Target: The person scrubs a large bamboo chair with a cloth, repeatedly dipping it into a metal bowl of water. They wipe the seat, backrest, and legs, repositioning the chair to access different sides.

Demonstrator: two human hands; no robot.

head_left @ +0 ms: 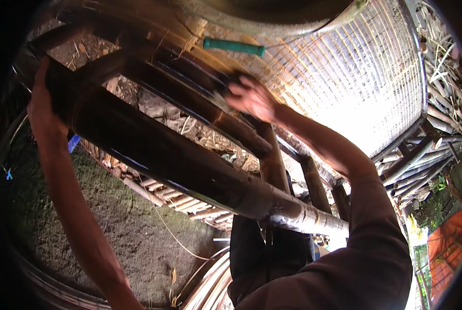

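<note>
A thick, dark, glossy bamboo pole (174, 155) runs slantwise across the middle, part of a bamboo frame with thinner rails. At its upper left end my left hand (45, 113) is closed on the pole, its fingers partly hidden. My right hand (254, 101) reaches over the pole to a thinner bamboo rail (195, 103) behind it. Motion blurs its curled fingers. Something dark with a pale edge shows at the fingertips, too smeared to name.
Beyond the rails lies a woven bamboo panel (344, 77) carrying a green cylindrical handle (233, 46) and a large round vessel (272, 18). Cut bamboo pieces (443, 103) are piled at right. Bare earth (133, 232) and bundled strips (210, 287) lie below left.
</note>
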